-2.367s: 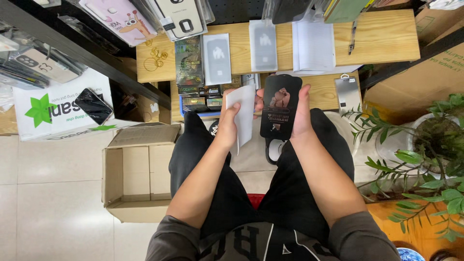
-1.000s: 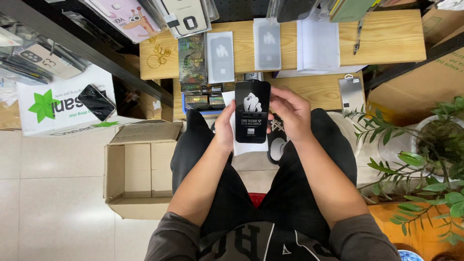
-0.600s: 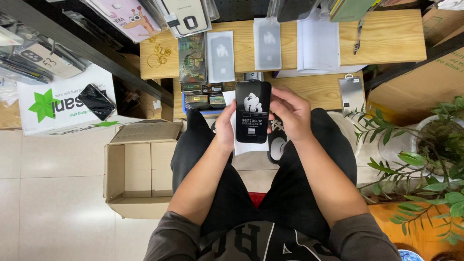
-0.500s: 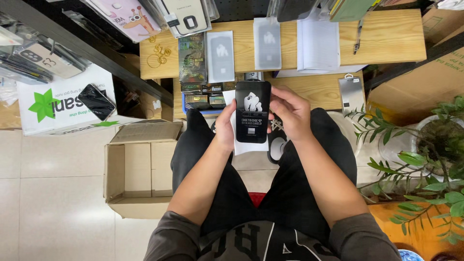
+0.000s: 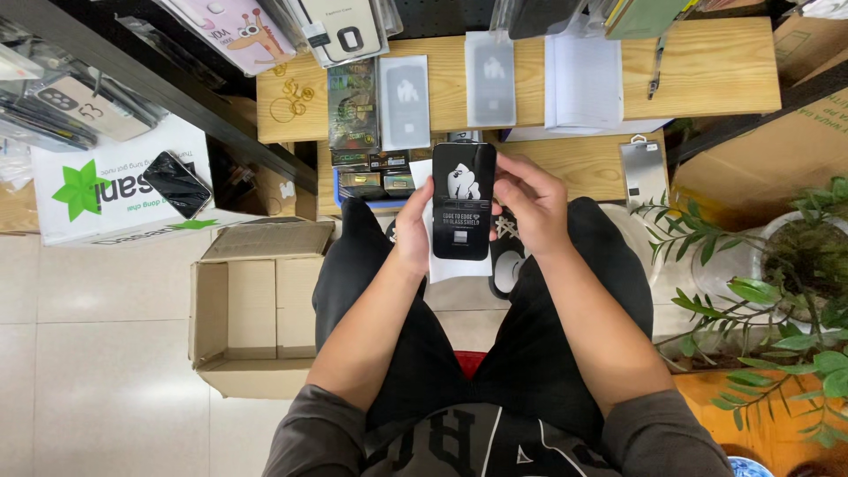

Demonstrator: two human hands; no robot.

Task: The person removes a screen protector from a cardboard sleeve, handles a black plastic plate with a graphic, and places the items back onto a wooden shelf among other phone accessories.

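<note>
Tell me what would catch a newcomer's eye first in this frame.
Dead centre, a flat black package with a white figure on it is held upright between the left hand and the right hand, a white sheet behind it. To the left an open cardboard box sits on the tiled floor, and leafy green plants crowd the right edge.

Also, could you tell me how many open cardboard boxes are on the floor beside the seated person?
1. The open cardboard box sits on the tiled floor beside the person's left leg. More cartons at the upper right edge are partly cut off and not visibly open.
</note>
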